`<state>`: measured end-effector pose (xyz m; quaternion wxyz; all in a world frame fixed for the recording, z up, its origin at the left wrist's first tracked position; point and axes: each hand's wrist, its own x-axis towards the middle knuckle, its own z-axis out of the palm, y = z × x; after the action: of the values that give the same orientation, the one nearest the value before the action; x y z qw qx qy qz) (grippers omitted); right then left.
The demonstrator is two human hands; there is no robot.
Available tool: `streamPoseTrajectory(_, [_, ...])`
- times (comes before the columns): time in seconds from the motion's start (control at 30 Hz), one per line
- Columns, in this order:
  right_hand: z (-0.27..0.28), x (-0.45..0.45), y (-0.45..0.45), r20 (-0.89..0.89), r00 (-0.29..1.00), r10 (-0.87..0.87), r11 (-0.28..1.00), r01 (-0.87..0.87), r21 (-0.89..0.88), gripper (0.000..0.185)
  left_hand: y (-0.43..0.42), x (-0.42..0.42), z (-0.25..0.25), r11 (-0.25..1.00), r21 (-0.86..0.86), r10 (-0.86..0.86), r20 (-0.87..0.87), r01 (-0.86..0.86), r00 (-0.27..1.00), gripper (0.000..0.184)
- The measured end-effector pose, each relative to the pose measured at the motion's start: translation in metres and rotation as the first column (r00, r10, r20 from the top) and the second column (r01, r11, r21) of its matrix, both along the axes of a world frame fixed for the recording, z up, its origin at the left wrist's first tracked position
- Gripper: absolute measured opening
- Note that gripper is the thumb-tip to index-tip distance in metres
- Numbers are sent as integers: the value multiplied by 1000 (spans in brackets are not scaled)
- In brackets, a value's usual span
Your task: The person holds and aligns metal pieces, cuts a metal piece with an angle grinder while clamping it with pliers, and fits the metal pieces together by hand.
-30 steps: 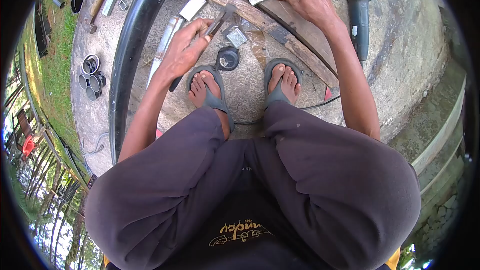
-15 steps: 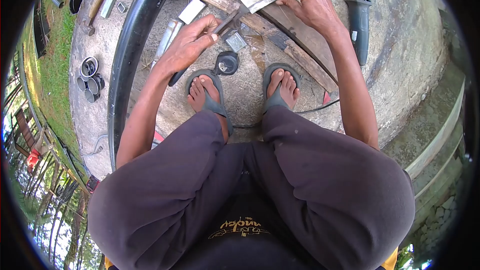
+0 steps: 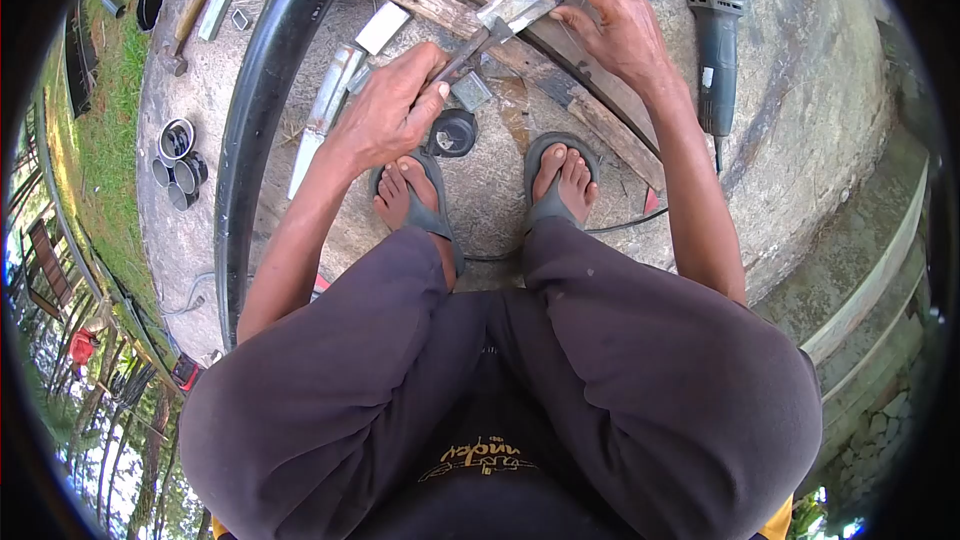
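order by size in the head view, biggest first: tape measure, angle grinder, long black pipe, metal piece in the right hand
1. Long black pipe
2. Angle grinder
3. Held metal piece and tape measure, unranked: the former is partly covered and may be nearer the camera

a silvery metal piece [image 3: 520, 3], blackened at one end, slants upward right, a dark tool [image 3: 468, 51] overlapping its edge.

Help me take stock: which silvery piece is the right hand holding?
The silvery piece with the darkened end, held by the right hand; the left hand's tool overlaps it in view. The other pieces are in neither hand.
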<state>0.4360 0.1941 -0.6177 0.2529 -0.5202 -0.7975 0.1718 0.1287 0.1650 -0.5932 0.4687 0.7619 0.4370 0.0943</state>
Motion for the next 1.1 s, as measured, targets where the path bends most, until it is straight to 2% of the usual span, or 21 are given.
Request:
streamPoseTrajectory(0.1, [-8,2,-6,-97,990,-99,990,108,90,48,-8,7,4,982,186,-17,-56,27,998,22])
streamPoseTrajectory(0.2, [-3,2,-20,-190,965,-178,964,210,163,31,-16,8,-3,932,359,-21,-55,40,998,21])
streamPoseTrajectory(0.3, [-12,-9,-51,-199,962,-188,974,209,90,25,-23,8,-2,903,429,23,-36,-5,999,23])
streamPoseTrajectory(0.47, [-14,-48,-77,-113,993,-26,1000,27,15,23,-21,1,0,859,506,101,-19,-77,995,23])
streamPoseTrajectory(0.57, [-16,-69,-76,-80,996,33,999,-35,-22,31,-21,-9,22,921,236,324,-19,-311,946,18])
streamPoseTrajectory(0.63, [-17,-83,-69,-78,997,29,999,-30,-11,34,-23,-26,34,898,148,412,45,-414,910,20])
streamPoseTrajectory(0.7, [-18,-96,-64,-58,993,99,994,-101,-42,37,-26,-52,38,866,49,494,66,-497,867,21])
streamPoseTrajectory(0.73, [-21,-106,-60,-44,990,131,990,-133,-46,37,-29,-60,41,848,46,519,134,-528,844,22])
streamPoseTrajectory(0.8, [-25,-125,-56,-19,982,189,982,-190,-19,38,-36,-79,47,841,68,527,119,-536,842,18])
streamPoseTrajectory(0.9, [-25,-139,-55,-26,973,229,954,-230,-190,38,-48,-85,52,835,124,525,110,-535,844,18])
streamPoseTrajectory(1.03, [-20,-133,-51,-151,980,133,987,-145,-73,27,-61,-82,52,867,126,483,23,-481,876,19])
streamPoseTrajectory(1.1, [-19,-118,-47,-219,976,21,998,-31,-46,24,-59,-81,32,894,38,443,55,-446,895,19])
